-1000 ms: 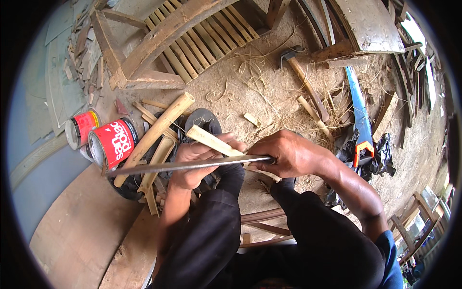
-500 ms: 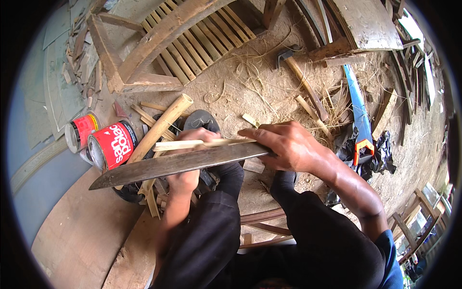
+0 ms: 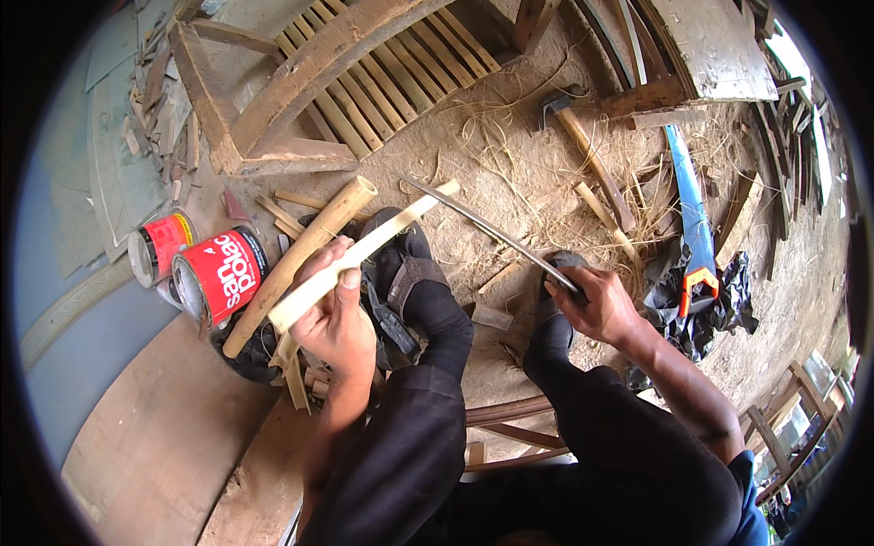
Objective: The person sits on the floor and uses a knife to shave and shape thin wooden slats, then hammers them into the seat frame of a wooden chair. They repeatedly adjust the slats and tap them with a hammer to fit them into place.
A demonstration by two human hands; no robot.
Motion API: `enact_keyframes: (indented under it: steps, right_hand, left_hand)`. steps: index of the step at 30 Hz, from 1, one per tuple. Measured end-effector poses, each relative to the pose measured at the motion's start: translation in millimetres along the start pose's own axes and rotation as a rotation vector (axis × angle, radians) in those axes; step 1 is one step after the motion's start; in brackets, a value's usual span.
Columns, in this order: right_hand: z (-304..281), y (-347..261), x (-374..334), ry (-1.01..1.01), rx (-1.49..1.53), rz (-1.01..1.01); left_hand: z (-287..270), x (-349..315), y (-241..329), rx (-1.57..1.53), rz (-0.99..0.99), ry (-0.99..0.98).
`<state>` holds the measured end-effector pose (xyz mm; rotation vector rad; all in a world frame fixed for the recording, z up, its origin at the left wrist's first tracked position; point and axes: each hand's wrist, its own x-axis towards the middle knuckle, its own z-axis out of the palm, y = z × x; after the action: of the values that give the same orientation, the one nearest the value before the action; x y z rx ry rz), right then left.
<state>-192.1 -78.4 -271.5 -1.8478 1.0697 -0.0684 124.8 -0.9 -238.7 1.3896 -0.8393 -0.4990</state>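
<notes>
My left hand (image 3: 333, 314) is closed around a pale split bamboo strip (image 3: 387, 230), thumb on top, the strip slanting up to the right. In my right hand (image 3: 596, 305) is the handle of a machete (image 3: 496, 232). Its long dark blade points up and left, nearly edge-on to me, and its tip lies close to the strip's far end. Whether they touch I cannot tell. Just left of the strip leans a thick round bamboo pole (image 3: 305, 259). My feet in dark footwear rest on the ground below the two hands.
Two red-labelled cans (image 3: 221, 276) stand at the left. A slatted wooden frame (image 3: 264, 118) is at the far side. A hammer (image 3: 596, 164) and a blue handsaw (image 3: 689, 205) lie to the right among bamboo shavings. Black plastic (image 3: 728, 291) is crumpled under the saw's handle.
The machete has swung from lying across the strip to pointing up and left, as my right hand moved right and down. The strip now tilts upward in my left hand.
</notes>
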Motion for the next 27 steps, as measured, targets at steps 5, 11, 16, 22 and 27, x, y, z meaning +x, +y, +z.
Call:
enact_keyframes:
  steps: [5, 11, 16, 22, 27]
  right_hand:
    - [10, -19, 5, 0.033, 0.063, -0.130]
    - [19, -44, 20, -0.026, 0.062, -0.224]
    - [20, -27, 30, -0.053, -0.034, 0.116]
    - [21, -10, 29, -0.009, -0.017, -0.013]
    - [26, 8, 32, -0.029, -0.062, 0.013]
  left_hand:
    - [13, -4, 3, 0.065, -0.006, -0.130]
    - [26, -10, 11, 0.345, 0.209, -0.240]
    - [27, -13, 14, 0.324, 0.244, -0.295]
    - [26, -13, 13, 0.352, 0.233, -0.287]
    - [28, -13, 11, 0.309, 0.227, -0.286]
